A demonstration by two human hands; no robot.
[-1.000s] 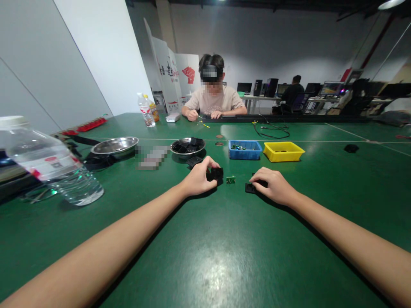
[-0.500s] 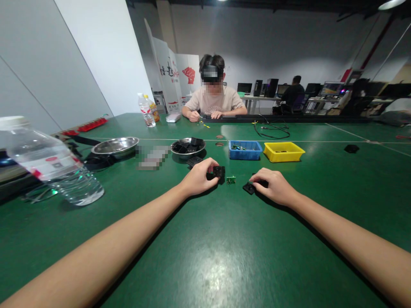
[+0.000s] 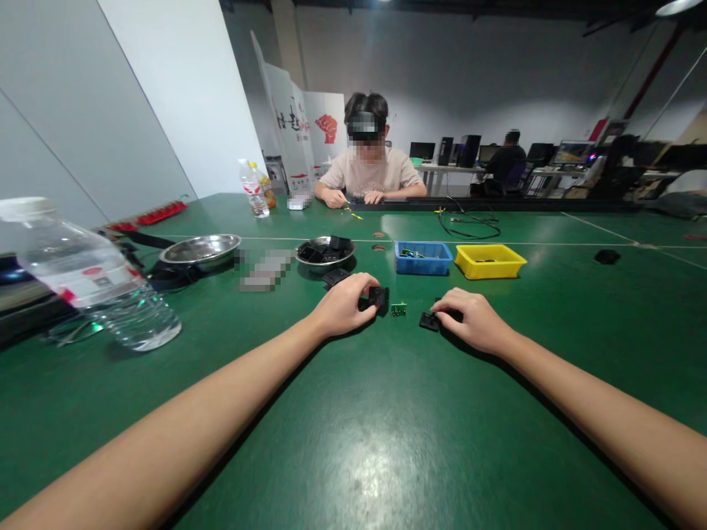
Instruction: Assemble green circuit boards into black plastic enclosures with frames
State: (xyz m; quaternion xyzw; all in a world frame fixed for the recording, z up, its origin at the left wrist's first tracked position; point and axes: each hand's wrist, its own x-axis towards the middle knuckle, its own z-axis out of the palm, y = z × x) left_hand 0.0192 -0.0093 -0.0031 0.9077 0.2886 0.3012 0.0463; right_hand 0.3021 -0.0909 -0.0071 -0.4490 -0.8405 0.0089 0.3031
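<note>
My left hand (image 3: 349,304) is closed on a black plastic housing (image 3: 378,297), gripped between thumb and fingers just above the green table. Between my two hands stands a small green circuit board (image 3: 398,310), touched by neither. My right hand (image 3: 469,318) pinches a flat black plastic cover (image 3: 428,321) at its right end, low at the tabletop. Some of that hand's fingers are hidden behind the thumb side. Behind my left hand lies another black plastic part (image 3: 336,277), partly covered by the hand.
A steel bowl (image 3: 325,268) holds black parts; a blue bin (image 3: 423,269) holds circuit boards, beside a yellow bin (image 3: 490,271). At left are a metal dish (image 3: 202,251) and a large water bottle (image 3: 102,283). A person (image 3: 371,165) sits opposite. A black piece (image 3: 607,256) lies right.
The black cover in my right hand has turned slightly and lies flatter. My left hand keeps hold of the housing, tilted a little. The circuit board stays put.
</note>
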